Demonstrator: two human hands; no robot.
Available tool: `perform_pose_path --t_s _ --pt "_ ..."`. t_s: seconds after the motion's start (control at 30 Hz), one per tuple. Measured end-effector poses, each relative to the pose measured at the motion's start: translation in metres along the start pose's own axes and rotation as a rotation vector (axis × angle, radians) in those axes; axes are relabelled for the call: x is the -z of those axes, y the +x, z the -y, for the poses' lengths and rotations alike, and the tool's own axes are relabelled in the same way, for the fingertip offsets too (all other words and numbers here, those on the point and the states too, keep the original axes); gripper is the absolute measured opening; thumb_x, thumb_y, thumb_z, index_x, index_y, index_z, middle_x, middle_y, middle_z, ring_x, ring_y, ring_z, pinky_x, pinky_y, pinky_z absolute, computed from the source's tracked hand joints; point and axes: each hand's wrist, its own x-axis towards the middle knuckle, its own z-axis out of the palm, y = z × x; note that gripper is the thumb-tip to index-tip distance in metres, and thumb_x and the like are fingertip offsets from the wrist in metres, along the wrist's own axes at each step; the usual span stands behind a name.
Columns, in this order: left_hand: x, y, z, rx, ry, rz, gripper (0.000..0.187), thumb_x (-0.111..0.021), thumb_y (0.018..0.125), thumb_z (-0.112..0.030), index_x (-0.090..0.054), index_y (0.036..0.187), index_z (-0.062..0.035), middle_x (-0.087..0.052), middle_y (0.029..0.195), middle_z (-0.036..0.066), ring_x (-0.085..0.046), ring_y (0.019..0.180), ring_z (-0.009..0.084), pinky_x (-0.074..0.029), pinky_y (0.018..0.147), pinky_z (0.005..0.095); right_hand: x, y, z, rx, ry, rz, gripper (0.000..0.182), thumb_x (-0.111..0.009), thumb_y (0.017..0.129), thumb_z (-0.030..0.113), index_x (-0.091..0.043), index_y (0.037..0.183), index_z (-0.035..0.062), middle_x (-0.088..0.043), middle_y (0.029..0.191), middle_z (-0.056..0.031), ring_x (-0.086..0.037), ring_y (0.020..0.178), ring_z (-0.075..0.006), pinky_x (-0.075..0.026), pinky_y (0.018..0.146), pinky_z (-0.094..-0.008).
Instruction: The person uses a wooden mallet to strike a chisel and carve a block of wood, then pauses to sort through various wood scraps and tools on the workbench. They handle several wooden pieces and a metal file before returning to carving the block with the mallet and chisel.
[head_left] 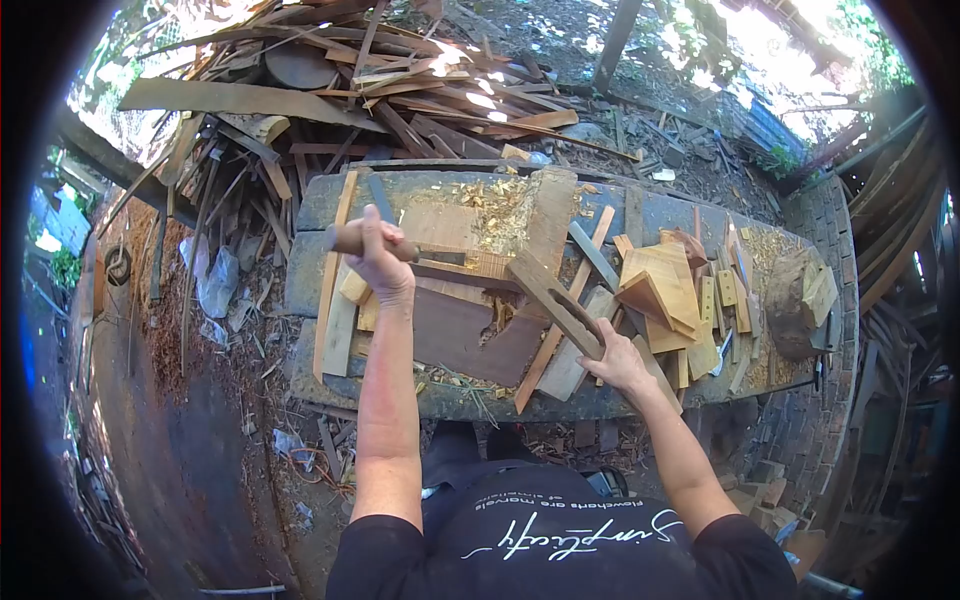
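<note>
My left hand (380, 262) is closed around the wooden handle of a chisel (440, 257). The chisel's dark metal blade points right, over a reddish-brown board on the bench. My right hand (620, 362) grips the near end of a thick wooden bar with a long slot (560, 303), which slants up and left towards the chisel's tip. Behind the bar's far end is a broad wooden block (550, 212). Under and between my hands lies a wide brown board (455, 335) with wood chips in a notch. Pale shavings (498, 205) are scattered just beyond the chisel.
Wooden strips, a pale angled wooden piece (658, 290) and several small blocks crowd the workbench (440, 398) on the right. A tree-stump-like block (797, 300) stands at its right end. A large heap of scrap planks (400, 95) rises behind; plastic bags (218, 280) lie left.
</note>
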Motion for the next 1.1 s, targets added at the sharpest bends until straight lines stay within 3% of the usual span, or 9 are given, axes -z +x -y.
perform_pose_path --t_s 0.3,0.43,0.47,0.5,0.57,0.7,0.77,0.97,1.1 --pt "-0.057 -0.024 -0.012 0.058 0.558 0.692 0.027 -0.074 0.092 -0.020 -0.054 0.076 -0.0098 -0.055 0.062 -0.001 -0.053 0.052 0.0067 -0.041 0.046 0.0215 -0.018 0.004 -0.001 -0.032 0.060 -0.069 0.065 -0.075 0.078 0.033 -0.043 0.130 0.0093 -0.067 0.105 -0.0290 -0.063 0.104 -0.0475 -0.050 0.089 -0.0530" --pt "-0.061 -0.003 -0.004 -0.162 0.990 0.932 0.020 -0.078 0.085 -0.020 -0.066 0.084 -0.0044 -0.063 0.071 0.003 -0.063 0.067 0.0133 -0.050 0.061 0.0298 -0.013 0.007 -0.006 -0.021 0.012 -0.062 0.066 -0.075 0.078 0.032 -0.041 0.131 0.0098 -0.067 0.099 -0.0288 -0.064 0.099 -0.0473 -0.051 0.086 -0.0533" --pt "-0.053 0.005 0.001 -0.082 1.214 1.015 0.027 -0.082 0.079 -0.021 -0.070 0.099 -0.0063 -0.067 0.084 0.008 -0.066 0.083 0.0211 -0.052 0.076 0.0350 -0.012 0.008 -0.006 0.003 -0.006 -0.067 0.067 -0.075 0.078 0.031 -0.041 0.132 0.0100 -0.067 0.097 -0.0287 -0.064 0.098 -0.0472 -0.052 0.085 -0.0533" --pt "-0.035 0.012 0.013 -0.087 1.218 1.027 0.027 -0.082 0.079 -0.021 -0.070 0.099 -0.0063 -0.067 0.084 0.008 -0.066 0.083 0.0211 -0.052 0.076 0.0350 -0.012 0.010 -0.007 0.000 0.006 -0.073 0.067 -0.075 0.078 0.031 -0.041 0.132 0.0100 -0.067 0.097 -0.0287 -0.064 0.098 -0.0472 -0.052 0.085 -0.0533" --pt "0.000 0.020 0.034 -0.044 1.476 1.346 0.042 -0.084 0.074 -0.025 -0.069 0.111 -0.0113 -0.069 0.095 0.011 -0.066 0.097 0.0285 -0.052 0.085 0.0386 -0.013 0.015 -0.008 0.030 -0.006 -0.090 0.068 -0.074 0.079 0.033 -0.040 0.133 0.0107 -0.067 0.097 -0.0287 -0.065 0.098 -0.0469 -0.052 0.085 -0.0534" --pt "0.021 -0.009 0.021 -0.040 1.868 1.220 0.063 -0.086 0.071 -0.030 -0.061 0.128 -0.0176 -0.067 0.110 0.013 -0.064 0.111 0.0311 -0.051 0.094 0.0448 -0.015 0.021 0.000 0.016 0.008 -0.164 0.068 -0.074 0.080 0.036 -0.040 0.133 0.0113 -0.067 0.097 -0.0281 -0.065 0.096 -0.0468 -0.052 0.085 -0.0536" --pt "0.021 -0.015 0.015 0.000 1.936 1.118 0.058 -0.087 0.068 -0.037 -0.064 0.115 -0.0130 -0.069 0.104 0.012 -0.065 0.108 0.0347 -0.052 0.092 0.0449 -0.012 0.019 0.002 -0.007 0.096 -0.198 0.070 -0.073 0.081 0.040 -0.039 0.134 0.0111 -0.068 0.098 -0.0278 -0.066 0.095 -0.0468 -0.052 0.085 -0.0532" --pt "0.024 -0.042 0.006 0.216 2.045 0.897 0.065 -0.077 0.075 -0.057 -0.063 0.109 -0.0038 -0.070 0.102 0.023 -0.068 0.098 0.0392 -0.054 0.085 0.0497 0.011 0.004 0.010 0.025 0.192 -0.281 0.075 -0.074 0.081 0.042 -0.038 0.138 0.0091 -0.068 0.104 -0.0285 -0.067 0.098 -0.0457 -0.053 0.087 -0.0509" --pt "0.029 -0.052 0.014 0.274 1.968 0.795 0.060 -0.072 0.079 -0.057 -0.062 0.108 -0.0049 -0.071 0.104 0.023 -0.068 0.100 0.0399 -0.053 0.086 0.0499 0.017 -0.001 0.014 0.032 0.169 -0.253 0.075 -0.074 0.080 0.042 -0.038 0.138 0.0096 -0.068 0.104 -0.0281 -0.067 0.098 -0.0454 -0.053 0.087 -0.0502"
